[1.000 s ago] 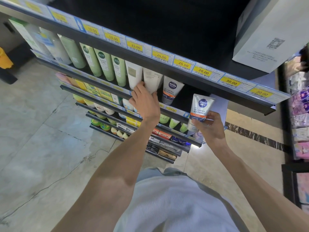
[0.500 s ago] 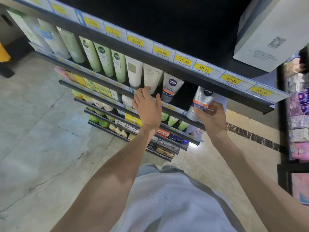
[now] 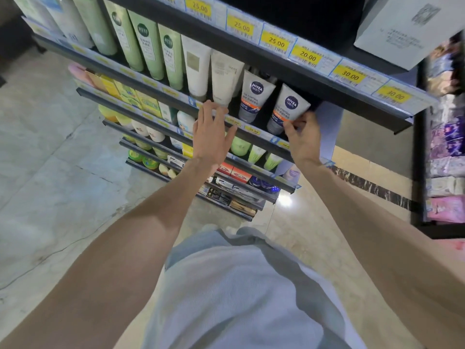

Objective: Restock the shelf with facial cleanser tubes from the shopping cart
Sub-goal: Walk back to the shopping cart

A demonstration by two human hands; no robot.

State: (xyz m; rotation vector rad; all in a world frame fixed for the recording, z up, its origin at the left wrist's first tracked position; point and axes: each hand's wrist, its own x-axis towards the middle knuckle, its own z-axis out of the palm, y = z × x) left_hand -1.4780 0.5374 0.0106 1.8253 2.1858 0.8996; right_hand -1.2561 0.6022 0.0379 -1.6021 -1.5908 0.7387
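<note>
Green tubes [image 3: 148, 44] and white tubes [image 3: 197, 64] stood leftmost on the shelf [image 3: 259, 137]. The left hand [image 3: 211, 134] hovered flat, fingers straight, holding nothing, by the shelf's front rail. One Nivea tube [image 3: 254, 96] stood beside it. The right hand [image 3: 303, 139] pinched a second Nivea tube [image 3: 286, 109], standing at the row's right end.

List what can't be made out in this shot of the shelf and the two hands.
- Shopping cart: nowhere in the head view, outside the frame.
- Cap of the right Nivea tube: covered by the right hand holding it.
- Small print on the price tags: too blurred to read.
- Box on the top shelf: cut off by the top and right edges.
- Left hand: open at the shelf rail; contact unclear.
</note>
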